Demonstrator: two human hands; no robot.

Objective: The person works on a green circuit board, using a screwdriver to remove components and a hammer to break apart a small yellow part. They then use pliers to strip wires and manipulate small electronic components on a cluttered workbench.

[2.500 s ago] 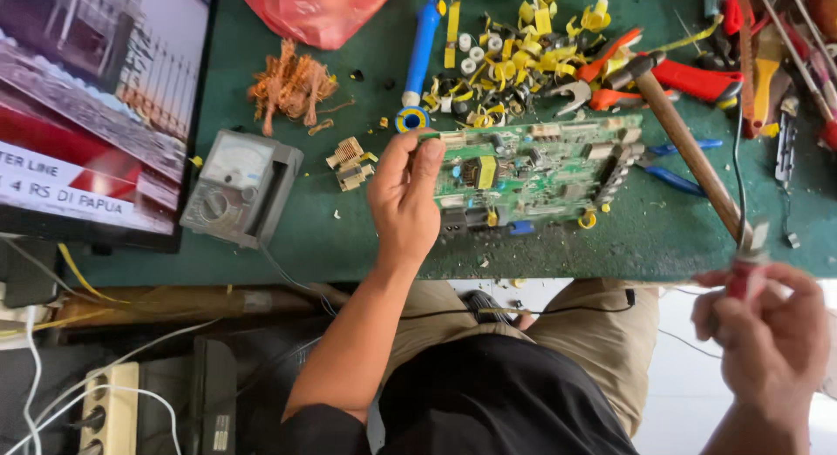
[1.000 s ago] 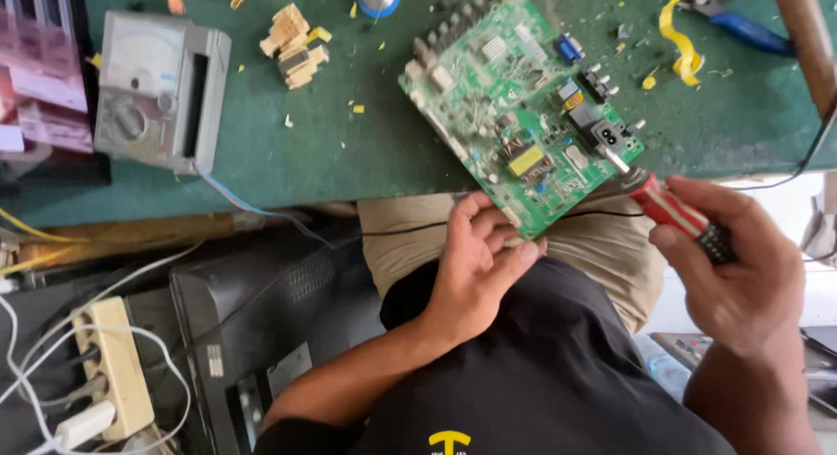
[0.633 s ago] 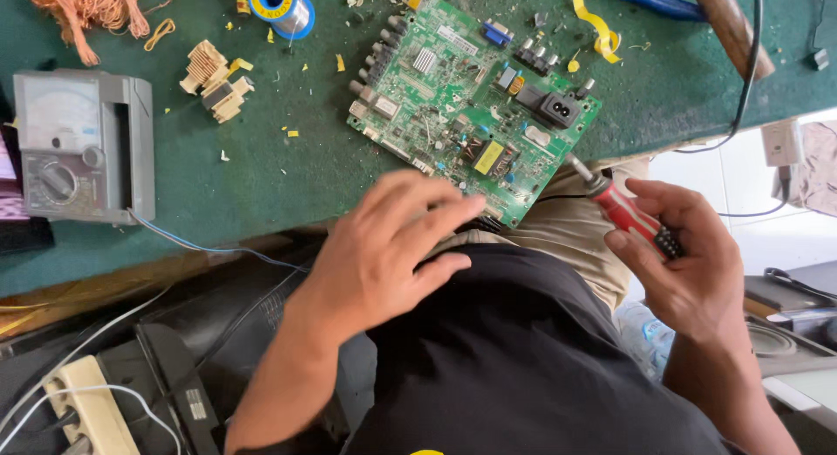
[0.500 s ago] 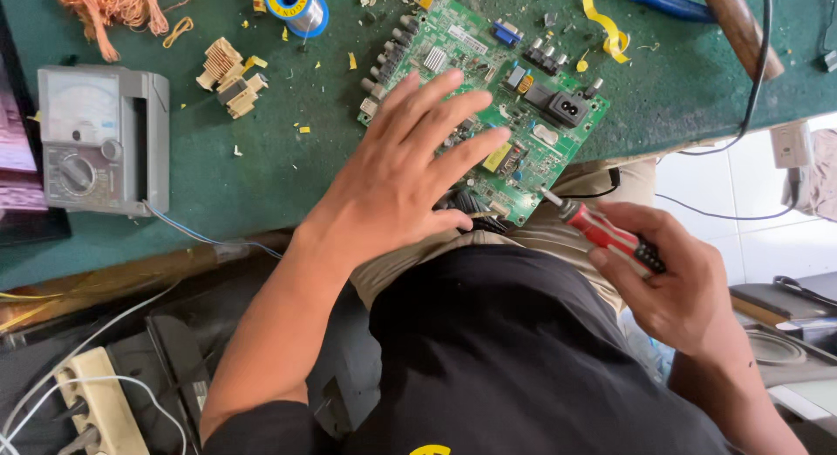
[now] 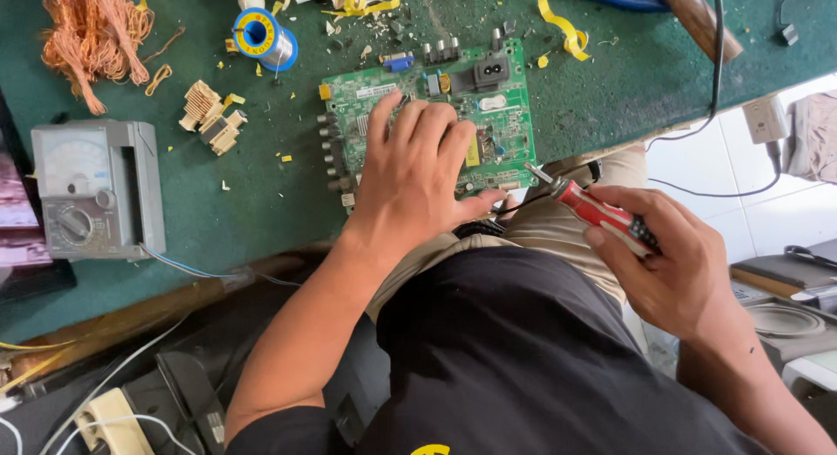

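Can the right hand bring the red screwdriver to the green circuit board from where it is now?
Probably yes. The right hand holds the red screwdriver with its tip just off the green circuit board; the left hand covers only the board's middle.

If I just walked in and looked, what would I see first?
A green circuit board lies on the green table, with the left hand spread flat on top of it. Just right of it, the right hand holds a red screwdriver, tip toward the board's near edge. A tangle of copper wire sits far left.
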